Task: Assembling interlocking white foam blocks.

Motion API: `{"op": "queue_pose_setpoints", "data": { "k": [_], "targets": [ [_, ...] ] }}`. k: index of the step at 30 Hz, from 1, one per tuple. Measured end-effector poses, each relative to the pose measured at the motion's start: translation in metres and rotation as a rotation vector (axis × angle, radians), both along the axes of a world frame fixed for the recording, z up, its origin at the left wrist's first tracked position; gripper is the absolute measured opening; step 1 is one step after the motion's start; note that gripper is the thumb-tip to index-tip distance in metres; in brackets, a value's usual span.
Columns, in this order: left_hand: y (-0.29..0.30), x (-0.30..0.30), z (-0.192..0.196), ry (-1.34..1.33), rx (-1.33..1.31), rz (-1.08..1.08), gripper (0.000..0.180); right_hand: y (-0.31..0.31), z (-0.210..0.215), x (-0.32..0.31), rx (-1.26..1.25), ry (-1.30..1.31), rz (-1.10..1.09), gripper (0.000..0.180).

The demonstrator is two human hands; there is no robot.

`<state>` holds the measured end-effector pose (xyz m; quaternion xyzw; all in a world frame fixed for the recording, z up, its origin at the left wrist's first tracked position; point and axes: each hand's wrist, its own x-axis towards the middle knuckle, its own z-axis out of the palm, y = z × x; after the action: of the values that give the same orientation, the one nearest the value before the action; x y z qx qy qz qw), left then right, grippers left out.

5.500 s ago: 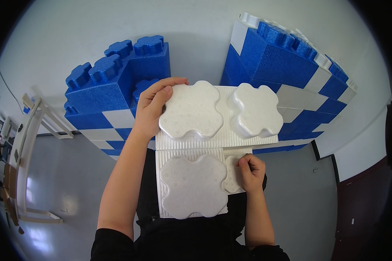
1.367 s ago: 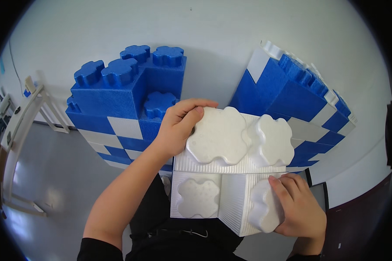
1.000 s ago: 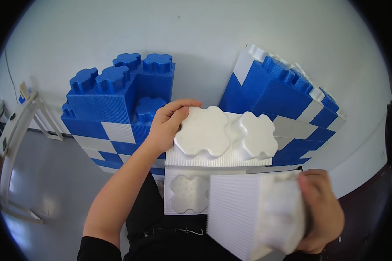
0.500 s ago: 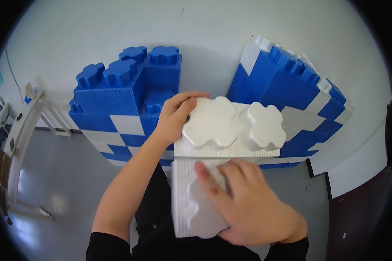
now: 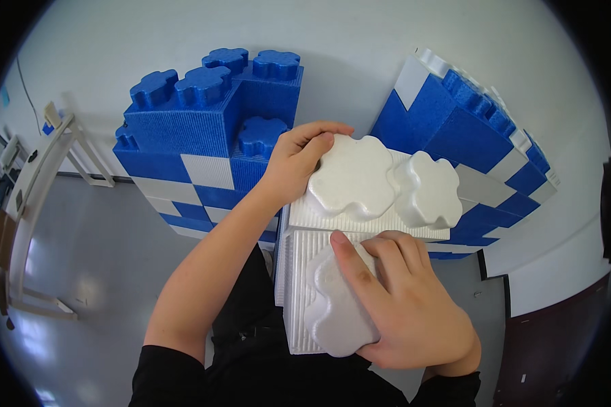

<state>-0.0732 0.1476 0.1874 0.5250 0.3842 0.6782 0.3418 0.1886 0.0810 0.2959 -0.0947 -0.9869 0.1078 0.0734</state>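
Two big white foam building blocks are close together in front of my body. The farther block [image 5: 356, 173] bears two rounded, lobed studs, and my left hand [image 5: 295, 163] is closed around its left end, thumb on top beside the stud. Nearer to me, the other white block [image 5: 302, 288] has ribbed faces and a lobed stud. My right hand [image 5: 407, 298] is wrapped over that stud from the right, hiding part of the block. A narrow seam runs between the two blocks; whether they are joined there cannot be seen.
A stack of blue and white blocks [image 5: 176, 132] with blue studs on top stands at the left by the wall. A second blue and white stack [image 5: 448, 129] stands at the right. A white table frame [image 5: 81, 152] is far left; a dark red panel [image 5: 543, 359] is lower right.
The view has shifted, so the stacks appear farther right. The white blocks are slightly tilted, showing more of the nearer block's left side. Both hands keep their grip.
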Motion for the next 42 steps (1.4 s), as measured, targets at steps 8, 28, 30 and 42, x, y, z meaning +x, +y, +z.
{"op": "queue_pose_setpoints", "data": {
  "k": [8, 28, 30, 42],
  "targets": [
    [0.004, 0.003, 0.002, -0.029, 0.021, 0.008, 0.031, 0.000, 0.001, -0.003, -0.040, 0.056, 0.025, 0.118],
    [-0.001, 0.000, 0.001, 0.004, -0.044, 0.017, 0.032, 0.005, -0.028, -0.012, 0.104, -0.003, 0.008, 0.120],
    [-0.002, 0.001, 0.001, 0.006, -0.025, 0.030, 0.032, 0.006, -0.045, -0.019, 0.129, -0.011, -0.002, 0.121],
    [-0.005, 0.002, 0.000, -0.037, 0.027, 0.027, 0.031, 0.011, -0.061, -0.002, 0.023, 0.274, 0.042, 0.103]
  ]
}}
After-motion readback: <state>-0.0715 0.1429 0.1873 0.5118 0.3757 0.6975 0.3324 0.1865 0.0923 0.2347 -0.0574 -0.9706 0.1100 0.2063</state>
